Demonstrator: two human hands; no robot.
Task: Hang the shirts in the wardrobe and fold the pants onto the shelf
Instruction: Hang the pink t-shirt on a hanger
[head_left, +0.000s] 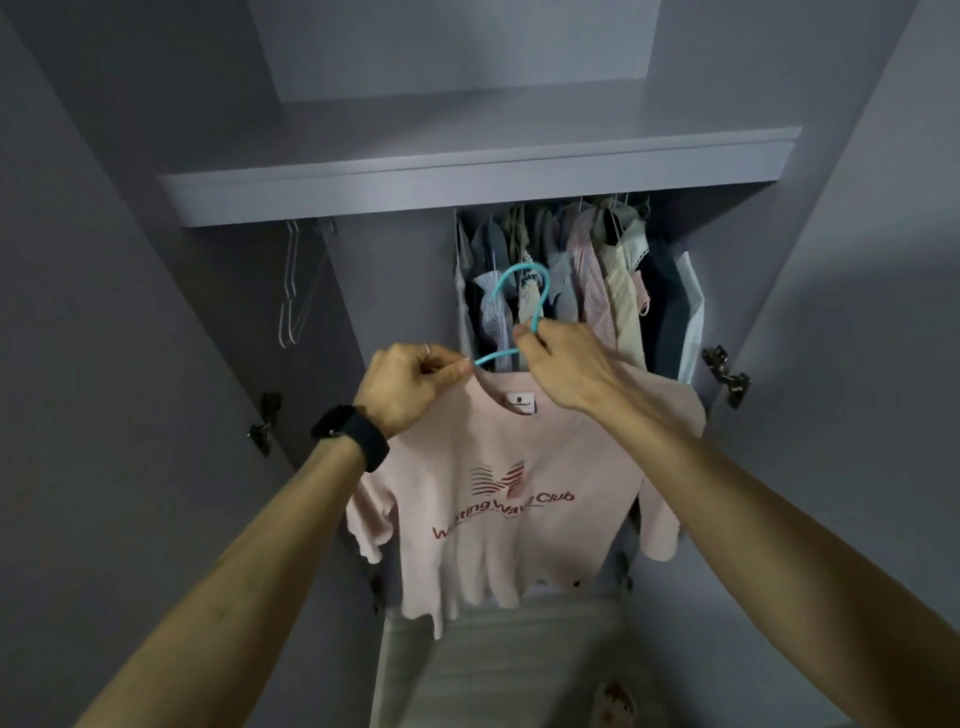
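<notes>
Head view: you are holding the shirt (509, 499) on the hanger (544, 291) at mid-frame, in front of the open wardrobe. Your left hand (410, 387), at 9 o'clock from the collar, is pinching the neckline against the hanger's arm, with its fingers curled tight. Your right hand (563, 364), at 12 o'clock from the collar, is pinching the hanger's neck just under the hook, with the other fingers tucked in.

You are working on the hanging step, and the shirt looks nearly seated, with the left hand settling the collar. Next, you are probably raising the hook toward 12 o'clock. The rail is hidden behind the shelf (467, 192), so you will be reaching by feel. The clothes (587, 270) are crowding the 1 o'clock side, so aiming at their 11 o'clock edge looks easier. No pants are showing here.
</notes>
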